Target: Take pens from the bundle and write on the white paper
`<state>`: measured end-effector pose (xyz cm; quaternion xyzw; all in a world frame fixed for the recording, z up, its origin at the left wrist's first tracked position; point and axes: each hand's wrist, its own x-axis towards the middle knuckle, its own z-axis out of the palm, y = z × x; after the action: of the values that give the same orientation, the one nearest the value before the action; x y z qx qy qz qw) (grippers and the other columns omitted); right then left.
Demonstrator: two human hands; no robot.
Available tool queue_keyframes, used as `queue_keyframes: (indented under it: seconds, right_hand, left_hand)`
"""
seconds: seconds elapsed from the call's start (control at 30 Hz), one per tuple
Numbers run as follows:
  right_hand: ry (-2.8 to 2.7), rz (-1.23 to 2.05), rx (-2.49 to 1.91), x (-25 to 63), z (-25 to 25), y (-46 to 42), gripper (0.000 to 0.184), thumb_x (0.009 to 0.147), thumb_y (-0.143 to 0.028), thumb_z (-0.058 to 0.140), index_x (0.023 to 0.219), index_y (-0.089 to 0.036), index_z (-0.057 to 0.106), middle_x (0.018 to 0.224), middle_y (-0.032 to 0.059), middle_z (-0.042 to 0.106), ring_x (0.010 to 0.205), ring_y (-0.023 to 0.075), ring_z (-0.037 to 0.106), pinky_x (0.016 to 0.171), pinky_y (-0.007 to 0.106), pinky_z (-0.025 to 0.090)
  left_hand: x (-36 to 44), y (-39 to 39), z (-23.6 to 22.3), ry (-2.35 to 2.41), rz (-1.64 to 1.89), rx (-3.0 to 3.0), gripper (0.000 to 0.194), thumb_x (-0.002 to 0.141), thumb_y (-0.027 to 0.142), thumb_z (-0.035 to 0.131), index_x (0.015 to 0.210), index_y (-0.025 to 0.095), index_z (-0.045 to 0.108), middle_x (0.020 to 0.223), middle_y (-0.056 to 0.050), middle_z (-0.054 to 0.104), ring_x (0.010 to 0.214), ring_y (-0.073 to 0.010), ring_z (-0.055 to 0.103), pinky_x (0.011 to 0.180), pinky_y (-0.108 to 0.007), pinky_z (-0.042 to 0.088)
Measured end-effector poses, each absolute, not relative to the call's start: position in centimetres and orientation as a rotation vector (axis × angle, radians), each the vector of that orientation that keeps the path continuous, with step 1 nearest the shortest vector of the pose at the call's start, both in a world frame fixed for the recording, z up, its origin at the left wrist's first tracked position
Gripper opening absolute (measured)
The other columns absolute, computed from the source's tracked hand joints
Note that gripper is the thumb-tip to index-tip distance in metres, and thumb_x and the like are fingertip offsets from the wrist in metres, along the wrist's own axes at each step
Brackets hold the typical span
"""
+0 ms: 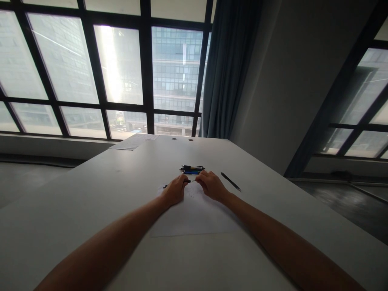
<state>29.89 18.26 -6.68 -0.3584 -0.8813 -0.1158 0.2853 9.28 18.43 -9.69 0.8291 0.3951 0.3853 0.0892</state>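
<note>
My left hand [173, 190] is closed around a dark pen [187, 181], its end pointing right between thumb and fingers. My right hand [211, 186] pinches a small thin piece [194, 180], which lines up with the pen's end; the fingers hide most of it, so I cannot tell its kind. Both hands rest over a white sheet of paper [194, 220] with small dark marks on it. Just beyond the fingers lies a group of several pens [191, 168], black ones and a blue one. To the right of my right hand lies a single black pen [230, 181].
The long white table [100, 218] stretches away toward the windows. More paper sheets [129, 142] lie at its far left corner. Two dark round fittings [174, 139] sit near the far edge. A blue-grey curtain [227, 81] hangs behind the table.
</note>
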Motion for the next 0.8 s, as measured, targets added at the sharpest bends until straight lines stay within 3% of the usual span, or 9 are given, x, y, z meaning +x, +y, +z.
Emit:
queue_keyframes:
  seconds: [0.1,0.2,0.27,0.47,0.57,0.7,0.8]
  right_hand:
    - [-2.425,-0.317,-0.822,29.6,-6.8,17.9,0.028,0.086,-0.005,0.043,0.102,-0.019,0.062,0.103,0.0095,0.063,0.088,0.0194,0.058,0.082,0.035,0.043]
    - [-2.297,-0.271,-0.773,29.6,-6.9,17.9,0.049,0.078,-0.004,0.044,0.123,-0.018,0.054,0.122,0.0124,0.057,0.112,0.0241,0.052,0.094,0.041,0.042]
    - [-2.135,-0.25,-0.881,29.9,-7.0,18.4,0.054,0.076,-0.004,0.043,0.127,-0.017,0.051,0.124,0.0124,0.056,0.116,0.0244,0.05,0.098,0.042,0.04]
    - [-2.204,-0.332,-1.209,31.2,-8.6,21.0,0.036,0.08,-0.007,0.048,0.109,-0.018,0.066,0.116,0.0094,0.066,0.116,0.0233,0.052,0.103,0.044,0.032]
    - [-2.292,-0.365,-1.239,31.0,-9.4,21.4,0.03,0.083,-0.009,0.052,0.106,-0.021,0.068,0.115,0.0077,0.067,0.118,0.0226,0.052,0.103,0.043,0.03]
    - [-2.336,-0.322,-1.283,30.5,-9.4,21.2,0.02,0.089,-0.015,0.052,0.093,-0.021,0.071,0.103,0.0073,0.071,0.105,0.0215,0.058,0.097,0.041,0.032]
    - [-2.314,-0.337,-1.296,30.3,-9.3,21.0,0.022,0.086,-0.015,0.055,0.102,-0.019,0.07,0.109,0.0091,0.07,0.107,0.0228,0.057,0.095,0.041,0.034]
  left_hand:
    - [9.3,18.7,-10.1,1.145,1.179,2.464,0.017,0.088,0.011,0.042,0.098,0.02,0.053,0.093,-0.007,0.063,0.084,-0.0186,0.059,0.078,-0.033,0.049]
    - [9.3,19.0,-10.3,1.111,1.256,2.431,0.024,0.084,0.006,0.042,0.102,0.019,0.053,0.099,-0.008,0.062,0.09,-0.0191,0.059,0.083,-0.034,0.05]
    - [9.4,19.0,-10.3,1.09,1.311,2.407,0.03,0.083,0.003,0.041,0.106,0.019,0.052,0.104,-0.01,0.062,0.095,-0.0195,0.059,0.086,-0.035,0.049]
    - [9.2,18.6,-9.5,1.154,1.312,2.421,0.043,0.086,0.002,0.036,0.122,0.019,0.052,0.111,-0.01,0.061,0.095,-0.0177,0.06,0.086,-0.032,0.05]
    - [9.1,18.2,-9.2,1.315,1.256,2.429,0.041,0.091,0.009,0.038,0.126,0.024,0.051,0.113,-0.007,0.063,0.094,-0.0182,0.061,0.086,-0.033,0.05]
    - [9.1,18.1,-9.3,1.37,1.219,2.471,0.036,0.093,0.014,0.039,0.125,0.024,0.052,0.115,-0.007,0.063,0.098,-0.0197,0.061,0.086,-0.033,0.049]
    - [9.1,18.2,-9.5,1.34,1.199,2.508,0.031,0.093,0.018,0.041,0.12,0.021,0.055,0.114,-0.009,0.062,0.102,-0.0217,0.06,0.089,-0.035,0.049]
